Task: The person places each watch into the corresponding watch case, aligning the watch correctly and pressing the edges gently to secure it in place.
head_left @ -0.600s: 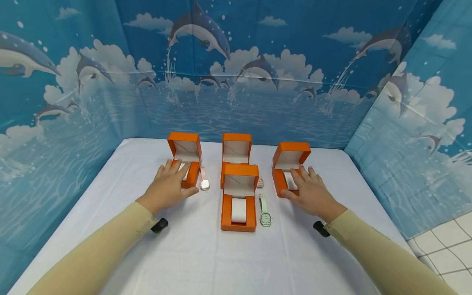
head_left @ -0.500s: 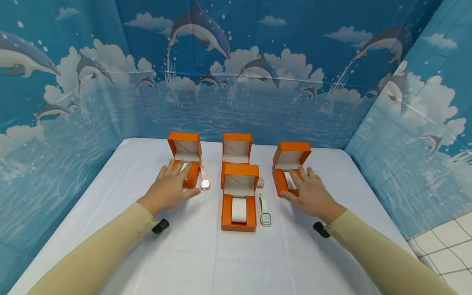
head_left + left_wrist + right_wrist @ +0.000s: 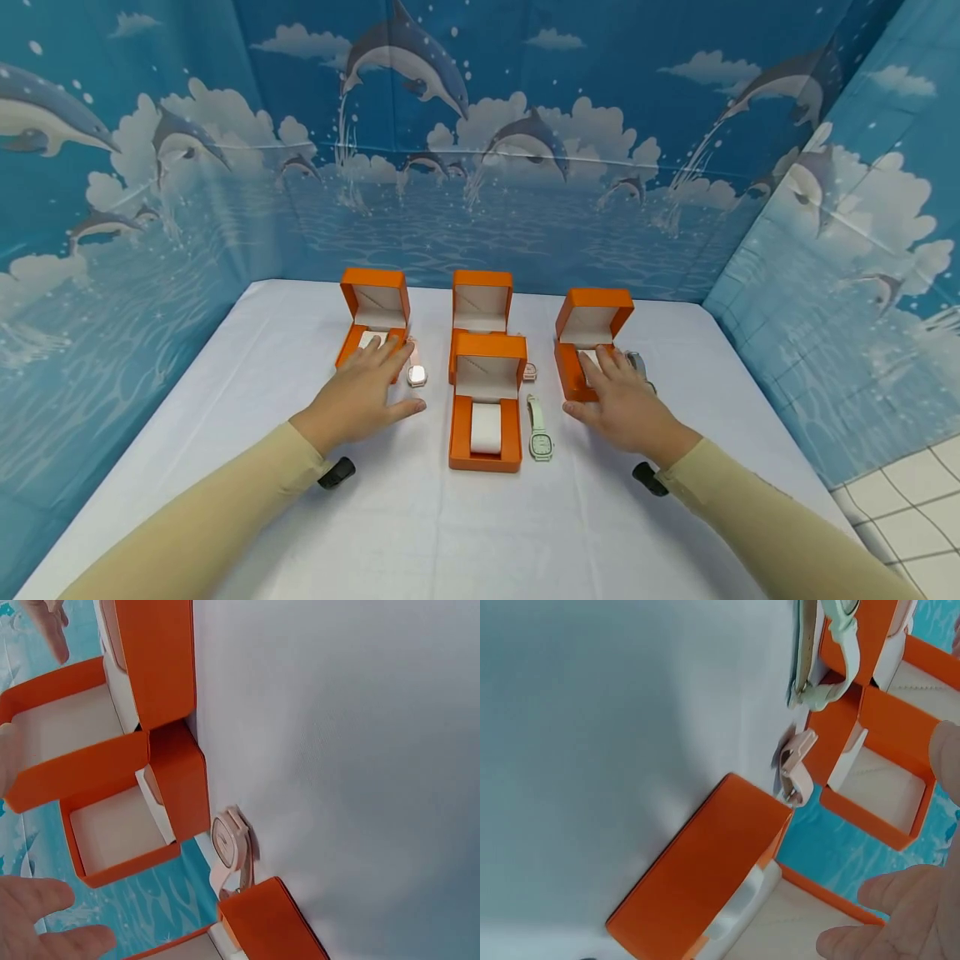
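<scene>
two hands (image 3: 356, 396) (image 3: 626, 408), spread wide — four orange boxes (image 3: 487, 375) (all open) — four watches (image 3: 540, 445) beside them.

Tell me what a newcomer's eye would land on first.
Probably the vivid blue dolphin backdrop behind the table. Next, four open orange boxes on the white cloth. The left hand spreads near the left box, the right hand near the right box.

Boxes (image 3: 486, 461) on tbl (image 3: 420, 533), watch (image 3: 540, 446) R of ea.
</scene>
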`<state>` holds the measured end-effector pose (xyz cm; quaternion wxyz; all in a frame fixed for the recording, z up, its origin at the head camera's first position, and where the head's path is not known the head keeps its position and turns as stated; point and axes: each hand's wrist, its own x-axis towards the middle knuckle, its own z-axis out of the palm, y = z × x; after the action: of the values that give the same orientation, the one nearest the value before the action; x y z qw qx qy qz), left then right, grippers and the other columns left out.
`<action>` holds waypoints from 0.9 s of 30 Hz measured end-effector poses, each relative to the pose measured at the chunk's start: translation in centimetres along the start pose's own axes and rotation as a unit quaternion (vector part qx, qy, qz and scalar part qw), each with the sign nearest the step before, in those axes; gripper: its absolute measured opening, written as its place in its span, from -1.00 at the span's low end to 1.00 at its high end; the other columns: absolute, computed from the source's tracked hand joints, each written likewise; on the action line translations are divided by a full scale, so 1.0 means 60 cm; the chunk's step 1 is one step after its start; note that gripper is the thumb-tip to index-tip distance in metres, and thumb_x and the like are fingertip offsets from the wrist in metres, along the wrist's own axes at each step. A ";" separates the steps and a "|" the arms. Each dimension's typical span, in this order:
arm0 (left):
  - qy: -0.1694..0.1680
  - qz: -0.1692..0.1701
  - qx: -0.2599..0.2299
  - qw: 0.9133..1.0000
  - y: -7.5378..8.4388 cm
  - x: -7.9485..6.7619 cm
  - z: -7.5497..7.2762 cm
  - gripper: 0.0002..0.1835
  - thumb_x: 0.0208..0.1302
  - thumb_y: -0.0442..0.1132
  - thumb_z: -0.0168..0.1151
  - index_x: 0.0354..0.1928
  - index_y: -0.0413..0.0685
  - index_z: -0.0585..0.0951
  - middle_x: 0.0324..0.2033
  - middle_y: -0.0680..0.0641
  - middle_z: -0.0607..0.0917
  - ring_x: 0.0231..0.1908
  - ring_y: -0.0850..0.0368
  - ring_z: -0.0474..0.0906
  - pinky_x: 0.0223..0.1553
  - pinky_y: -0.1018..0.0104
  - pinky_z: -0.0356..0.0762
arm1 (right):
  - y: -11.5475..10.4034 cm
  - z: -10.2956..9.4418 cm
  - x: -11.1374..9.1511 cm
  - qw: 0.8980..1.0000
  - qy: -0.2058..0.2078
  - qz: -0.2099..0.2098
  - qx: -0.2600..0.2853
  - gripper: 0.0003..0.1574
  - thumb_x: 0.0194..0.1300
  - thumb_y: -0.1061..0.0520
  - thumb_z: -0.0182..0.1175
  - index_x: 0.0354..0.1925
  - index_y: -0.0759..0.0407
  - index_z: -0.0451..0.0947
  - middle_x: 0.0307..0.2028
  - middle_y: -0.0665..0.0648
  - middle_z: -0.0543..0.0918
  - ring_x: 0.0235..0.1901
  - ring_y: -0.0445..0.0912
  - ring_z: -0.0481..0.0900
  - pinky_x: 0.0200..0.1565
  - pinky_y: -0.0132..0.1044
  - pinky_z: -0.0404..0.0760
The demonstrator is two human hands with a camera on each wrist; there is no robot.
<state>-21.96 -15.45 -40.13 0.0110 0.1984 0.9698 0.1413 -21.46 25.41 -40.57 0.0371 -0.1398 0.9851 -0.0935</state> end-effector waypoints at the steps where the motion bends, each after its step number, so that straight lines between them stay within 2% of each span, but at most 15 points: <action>1: 0.001 0.007 0.003 1.000 0.002 -0.001 0.001 0.05 0.36 0.41 0.24 0.69 0.04 0.12 0.65 -0.26 0.13 0.65 -0.37 -0.07 0.60 -0.35 -0.03 | -0.002 0.000 -0.002 1.000 0.000 -0.002 0.004 0.19 0.48 -0.45 0.13 0.67 0.24 0.02 0.65 0.49 -0.07 0.61 0.52 -0.16 0.51 0.52 -0.04; 5: -0.001 0.023 0.012 1.000 0.012 -0.004 0.005 0.05 0.36 0.41 0.25 0.68 0.00 0.15 0.65 -0.23 0.14 0.65 -0.37 -0.05 0.62 -0.31 -0.03 | -0.011 0.004 -0.008 1.000 -0.001 -0.014 0.012 0.15 0.49 -0.37 0.18 0.67 0.25 0.03 0.64 0.49 -0.07 0.60 0.53 -0.16 0.53 0.50 -0.09; 11: -0.015 0.030 0.016 0.999 0.025 -0.009 0.012 0.04 0.35 0.42 0.25 0.68 0.04 0.16 0.64 -0.22 0.18 0.64 -0.34 0.03 0.62 -0.30 0.01 | -0.021 0.015 -0.015 1.000 -0.002 -0.028 0.010 0.17 0.47 -0.37 0.21 0.66 0.26 0.03 0.65 0.45 -0.04 0.61 0.50 -0.11 0.52 0.47 0.04; 15: -0.016 0.038 0.009 0.999 0.035 -0.013 0.018 0.03 0.34 0.41 0.28 0.66 0.04 0.20 0.58 -0.19 0.33 0.56 -0.27 0.26 0.58 -0.23 0.19 | -0.025 0.022 -0.019 0.999 -0.008 -0.041 0.011 0.18 0.44 -0.40 0.22 0.66 0.23 0.06 0.66 0.41 -0.04 0.62 0.47 -0.09 0.53 0.43 0.09; 20: -0.030 0.037 0.003 0.999 0.049 -0.016 0.025 -0.01 0.33 0.39 0.31 0.65 0.10 0.24 0.48 -0.12 0.49 0.42 -0.13 0.50 0.43 -0.12 0.48 | -0.032 0.025 -0.024 0.998 -0.021 -0.063 0.006 0.17 0.43 -0.40 0.25 0.67 0.14 0.06 0.66 0.40 0.00 0.63 0.46 -0.09 0.54 0.41 0.11; 24: -0.036 0.050 0.006 0.998 0.058 -0.016 0.032 -0.05 0.35 0.37 0.30 0.62 0.07 0.29 0.42 -0.14 0.54 0.34 -0.12 0.58 0.36 -0.10 0.55 | -0.035 0.027 -0.027 0.996 -0.032 -0.083 0.008 0.15 0.41 -0.35 0.29 0.67 0.10 0.08 0.65 0.39 0.06 0.62 0.46 -0.07 0.54 0.39 0.12; 27: -0.040 0.057 0.013 0.997 0.064 -0.015 0.038 -0.06 0.35 0.40 0.27 0.62 0.09 0.31 0.44 -0.15 0.52 0.35 -0.15 0.57 0.38 -0.13 0.53 | -0.036 0.029 -0.029 0.994 -0.044 -0.093 0.026 0.14 0.40 -0.31 0.33 0.68 0.06 0.08 0.65 0.36 0.06 0.63 0.44 -0.05 0.53 0.38 0.16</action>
<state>-19.50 -11.83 -41.27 0.0388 0.2594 0.9573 0.1214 -19.04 23.55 -41.75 0.0754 -0.2338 0.9624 -0.1157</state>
